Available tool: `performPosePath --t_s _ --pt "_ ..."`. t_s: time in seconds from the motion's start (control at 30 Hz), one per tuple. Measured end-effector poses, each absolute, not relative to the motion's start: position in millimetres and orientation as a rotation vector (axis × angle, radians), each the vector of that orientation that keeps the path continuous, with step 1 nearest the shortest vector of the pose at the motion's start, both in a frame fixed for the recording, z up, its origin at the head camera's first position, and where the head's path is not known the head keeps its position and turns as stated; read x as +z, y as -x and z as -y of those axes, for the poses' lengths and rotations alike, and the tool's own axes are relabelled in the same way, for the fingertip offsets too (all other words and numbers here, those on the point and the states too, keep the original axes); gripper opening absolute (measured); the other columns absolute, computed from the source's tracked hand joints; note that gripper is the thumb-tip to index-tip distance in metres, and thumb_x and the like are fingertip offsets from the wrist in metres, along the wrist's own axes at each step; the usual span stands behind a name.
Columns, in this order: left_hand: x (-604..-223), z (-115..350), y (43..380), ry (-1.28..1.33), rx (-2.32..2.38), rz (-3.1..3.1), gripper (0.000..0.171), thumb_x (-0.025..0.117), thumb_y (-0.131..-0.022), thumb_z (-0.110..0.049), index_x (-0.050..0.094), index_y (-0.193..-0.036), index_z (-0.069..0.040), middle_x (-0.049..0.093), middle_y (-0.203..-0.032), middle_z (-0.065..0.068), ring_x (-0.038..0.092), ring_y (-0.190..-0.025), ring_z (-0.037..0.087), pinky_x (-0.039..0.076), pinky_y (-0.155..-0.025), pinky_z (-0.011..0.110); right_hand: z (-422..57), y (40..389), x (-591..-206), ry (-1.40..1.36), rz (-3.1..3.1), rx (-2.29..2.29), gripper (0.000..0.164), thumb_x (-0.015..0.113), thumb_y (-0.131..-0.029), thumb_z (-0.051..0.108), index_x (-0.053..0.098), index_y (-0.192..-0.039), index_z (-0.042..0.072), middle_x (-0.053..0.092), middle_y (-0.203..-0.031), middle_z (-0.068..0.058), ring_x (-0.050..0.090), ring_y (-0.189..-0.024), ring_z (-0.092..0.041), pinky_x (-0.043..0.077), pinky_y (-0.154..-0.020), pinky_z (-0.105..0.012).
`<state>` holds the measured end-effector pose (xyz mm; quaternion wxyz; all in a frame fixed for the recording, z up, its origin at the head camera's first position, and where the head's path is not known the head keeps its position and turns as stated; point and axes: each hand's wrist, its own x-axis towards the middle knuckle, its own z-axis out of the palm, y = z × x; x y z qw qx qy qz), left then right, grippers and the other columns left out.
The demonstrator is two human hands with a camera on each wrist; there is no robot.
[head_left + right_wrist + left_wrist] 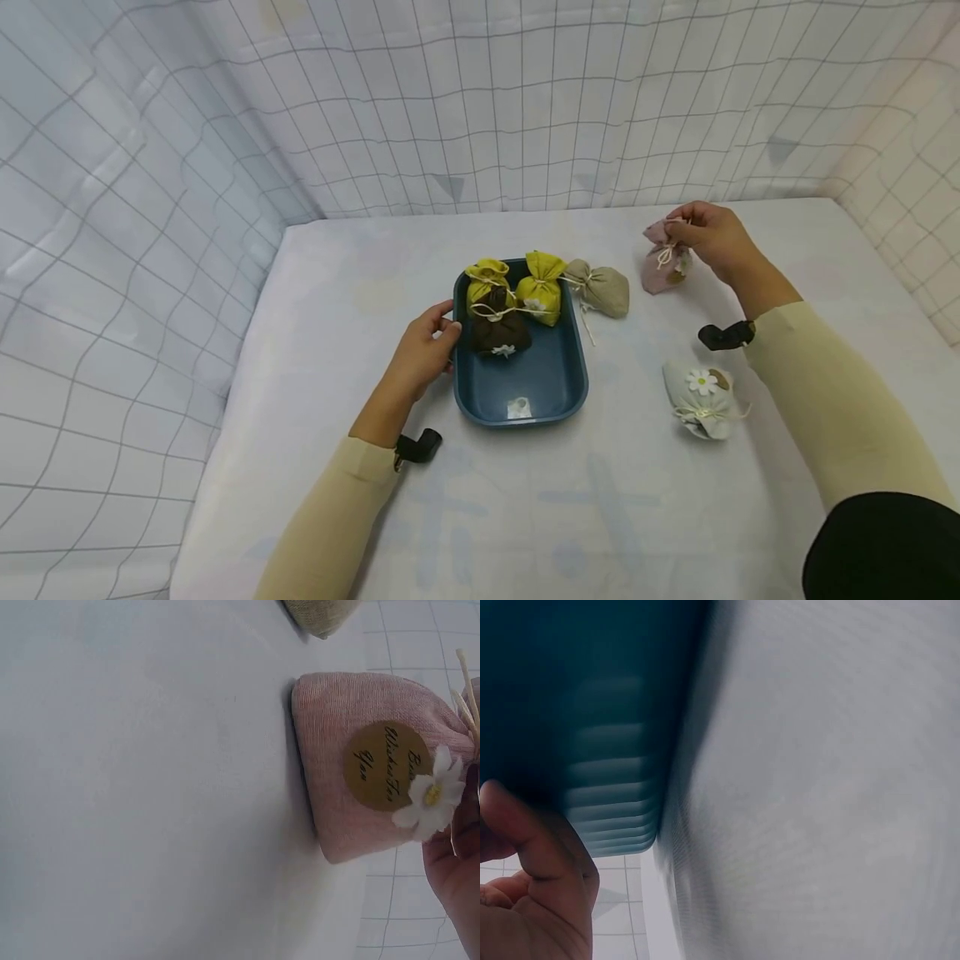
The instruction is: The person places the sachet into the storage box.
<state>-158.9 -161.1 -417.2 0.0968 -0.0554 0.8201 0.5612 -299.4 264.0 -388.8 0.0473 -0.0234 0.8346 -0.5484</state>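
My right hand point(716, 237) pinches the gathered top of a pink drawstring pouch point(656, 271) at the back right. In the right wrist view the pouch point(337, 765) shows a round brown label and a white cloth flower, its base close to the table. My left hand point(423, 346) holds the left side of a blue plastic tray point(517, 392), thumb at the rim. The tray's ribbed outer wall point(611, 772) fills the upper left of the left wrist view. Inside the tray's far half sit two yellow pouches point(543, 287) and a dark brown pouch point(495, 333).
A beige pouch point(606, 292) lies against the tray's right side, its cord trailing on the table. Nearer the right forearm lies a pale grey pouch point(701, 400) with a white flower. White grid-patterned curtains point(525, 100) stand behind the white-covered table point(360, 250) and at both sides.
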Motion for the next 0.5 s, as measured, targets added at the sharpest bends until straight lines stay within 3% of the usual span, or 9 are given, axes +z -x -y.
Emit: performPosePath --t_s 0.5 --pt "-419.4 161.1 160.2 0.178 1.645 -2.436 0.049 0.051 -0.104 -0.021 0.041 -0.152 -0.017 0.053 -0.112 0.01 0.051 -0.079 0.024 0.052 -0.057 0.029 -239.9 287.0 -364.9 0.323 -2.491 -1.842 0.011 0.06 -0.1 0.014 0.061 -0.106 0.005 0.063 -0.101 0.001 0.059 -0.093 -0.013 0.05 -0.077 -0.018"
